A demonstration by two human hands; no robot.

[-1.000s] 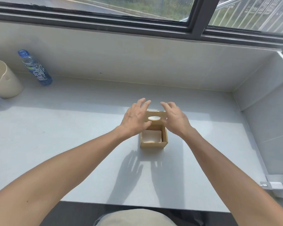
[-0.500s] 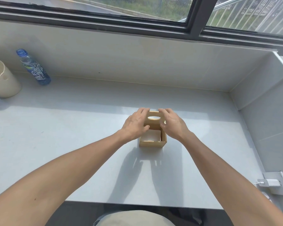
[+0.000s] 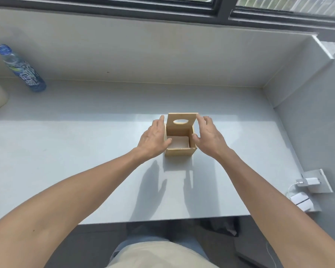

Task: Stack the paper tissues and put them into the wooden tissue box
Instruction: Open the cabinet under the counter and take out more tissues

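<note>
Left hand [image 3: 153, 139]: palm flat against the left outer wall of the wooden tissue box [image 3: 180, 151], thumb hooked over the rim, fingers loose and spread, clamped on nothing. Right hand [image 3: 207, 137]: mirrors it on the right wall, thumb at the rim, fingertips [image 3: 205, 119] touching the right edge of the lid [image 3: 182, 121]. Neither hand is closed round anything; both brace the box from the sides.

Change: half a second ago both hands were bunched over the lid from above, covering much of it. Now they have dropped to the flanks and the lid stands clear, upright at the far side, its oval slot facing the person.

Paper tissues [image 3: 179, 142]: a white squared stack lying flat on the box floor, below the rim. No loose tissues anywhere on the ledge [image 3: 85, 151].

Box sits near the middle of the ledge, slightly right, well apart from the front edge. Water bottle [image 3: 21, 69] at the far left corner, well apart. Charger [image 3: 309, 181] plugged in at the near right.

Judgement: stacking and loading look done. What remains is likely to bring the lid down or slide it shut; hands seem placed to steady the box for that. Whether the lid is hinged or slotted: cannot tell.
</note>
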